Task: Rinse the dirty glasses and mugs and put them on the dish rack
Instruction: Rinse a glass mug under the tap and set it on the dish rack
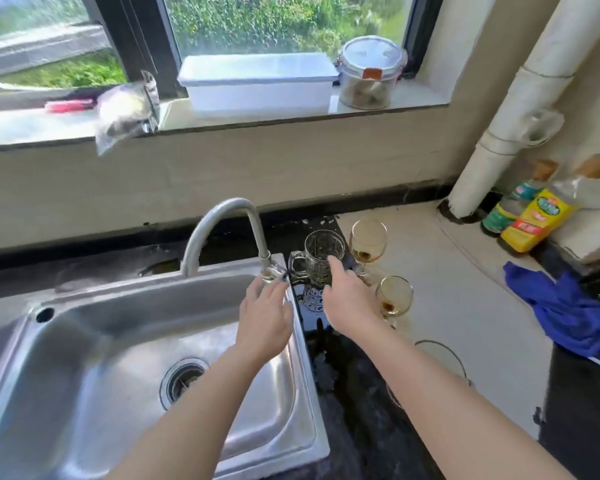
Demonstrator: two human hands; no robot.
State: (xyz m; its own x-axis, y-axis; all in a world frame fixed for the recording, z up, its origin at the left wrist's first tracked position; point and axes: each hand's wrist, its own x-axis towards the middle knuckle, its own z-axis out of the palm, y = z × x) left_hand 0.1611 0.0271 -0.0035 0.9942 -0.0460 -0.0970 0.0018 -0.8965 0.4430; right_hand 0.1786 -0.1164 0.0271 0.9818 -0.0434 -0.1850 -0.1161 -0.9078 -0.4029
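A patterned glass mug with a handle stands on the dark counter right of the sink. My right hand reaches to it, fingers touching its side, and covers a second patterned glass below it. Two stemmed glasses with brown dregs stand beside them, the far glass and the near glass. Another clear glass shows partly behind my right forearm. My left hand touches the end of the tap spout over the steel sink.
A blue cloth lies on the counter at the right. Two oil bottles stand by a white pipe. On the windowsill sit a white box, a lidded jar and a plastic bag.
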